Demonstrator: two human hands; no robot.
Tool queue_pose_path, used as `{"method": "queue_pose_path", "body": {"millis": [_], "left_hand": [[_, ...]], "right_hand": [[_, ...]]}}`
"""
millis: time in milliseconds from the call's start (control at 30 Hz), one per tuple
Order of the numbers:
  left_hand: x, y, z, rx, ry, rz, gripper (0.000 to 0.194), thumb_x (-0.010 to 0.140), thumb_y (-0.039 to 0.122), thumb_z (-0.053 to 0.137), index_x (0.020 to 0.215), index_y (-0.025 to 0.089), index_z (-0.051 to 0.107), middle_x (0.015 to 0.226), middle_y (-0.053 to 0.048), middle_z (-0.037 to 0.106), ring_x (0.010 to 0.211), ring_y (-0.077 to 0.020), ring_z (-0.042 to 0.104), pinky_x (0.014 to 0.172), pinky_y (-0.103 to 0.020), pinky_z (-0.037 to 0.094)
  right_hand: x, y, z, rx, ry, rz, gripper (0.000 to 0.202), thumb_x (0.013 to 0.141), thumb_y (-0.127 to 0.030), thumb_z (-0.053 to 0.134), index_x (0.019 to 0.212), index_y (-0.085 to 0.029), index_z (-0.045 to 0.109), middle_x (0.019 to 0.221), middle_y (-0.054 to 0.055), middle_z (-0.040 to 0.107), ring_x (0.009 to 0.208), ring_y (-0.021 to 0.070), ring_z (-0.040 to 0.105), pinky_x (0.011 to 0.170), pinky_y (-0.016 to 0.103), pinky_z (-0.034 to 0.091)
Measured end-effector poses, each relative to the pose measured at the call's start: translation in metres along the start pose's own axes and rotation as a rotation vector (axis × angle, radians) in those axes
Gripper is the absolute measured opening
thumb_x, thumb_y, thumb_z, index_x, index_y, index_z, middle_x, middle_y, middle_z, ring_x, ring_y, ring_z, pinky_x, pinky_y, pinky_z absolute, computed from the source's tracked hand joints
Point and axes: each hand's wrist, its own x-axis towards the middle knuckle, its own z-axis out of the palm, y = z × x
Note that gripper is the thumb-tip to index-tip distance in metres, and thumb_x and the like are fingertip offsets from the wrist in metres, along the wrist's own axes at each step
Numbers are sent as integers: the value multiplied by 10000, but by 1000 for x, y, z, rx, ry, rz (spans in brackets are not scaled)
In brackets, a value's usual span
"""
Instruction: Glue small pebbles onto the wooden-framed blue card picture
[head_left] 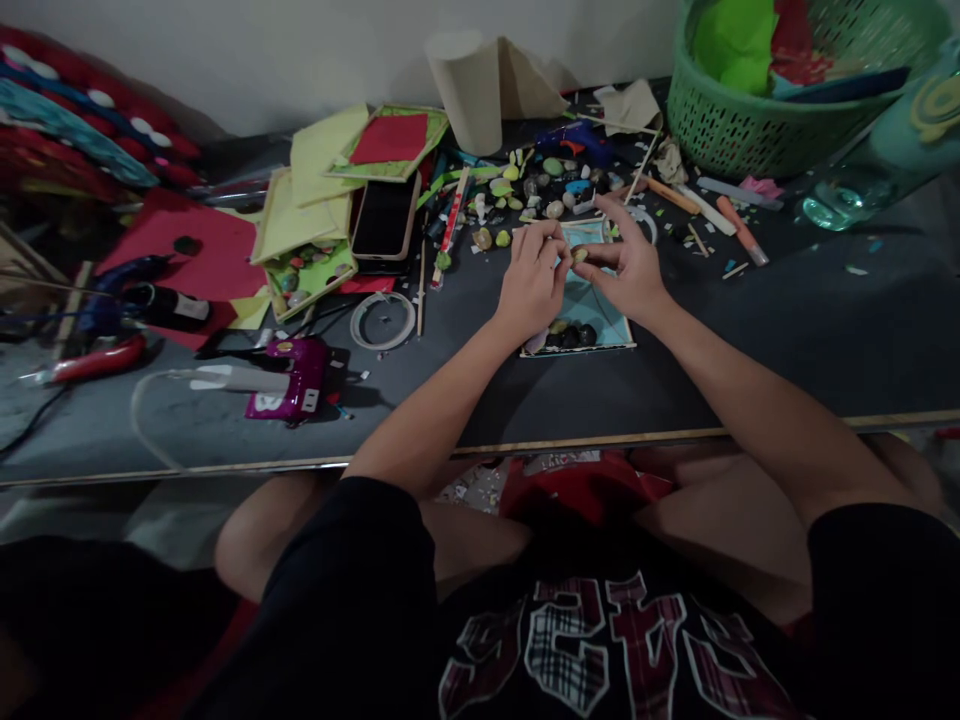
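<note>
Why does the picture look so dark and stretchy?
Head view: dim light, lower left nearly black; green basket looks stretched near the corner, probably from a wide lens; little glints on the purple gadget; pebbles slightly soft.

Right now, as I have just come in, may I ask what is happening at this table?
A person is working with both hands over a light blue panel on the dark table. The right hand pinches a small yellowish stone between its fingers, with the left hand close beside it. Dark stones sit along the panel's near edge, and many loose pebbles lie beyond the hands.
</note>
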Motion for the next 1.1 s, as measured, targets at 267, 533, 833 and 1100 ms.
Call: {"method": "queue_pose_path", "body": {"millis": [267,533,833,1100], "left_hand": [[2,-4,-1,-28,81,-12,459,1013,557,196,1010,247,534,1164,-126,582,1118,-238,580,1013,-458,476],[4,-7,-11,-78,119,-66,507,1018,555,179,922,242,566,1066,-105,636,1040,-227,616,972,-434,502],[3,-27,-8,13,126,-153,429,1006,533,345,1132,270,660,1172,-105,683,1224,-266,572,1102,-479,427],[7,-2,-19,2,-127,70,527,944,644,418,1316,314,592,1451,-100,549,1376,-316,472,1129,-535,415]], "right_hand": [[0,-4,-2,9,-12,-15,1093,745,-771,650,1589,-257,182,1017,45,774,970,226,734,987,438,573],[5,15,-5,112,-15,38,1144,705,-784,682,1586,-290,146,1179,83,738,1055,246,717,981,466,578],[4,14,-5,142,-61,78,1143,676,-789,701,1573,-317,171,1311,95,680,1066,243,717,995,457,577],[6,10,-7,130,-72,138,1161,617,-834,695,1551,-309,248,1140,80,740,1047,274,726,938,494,604]]}}
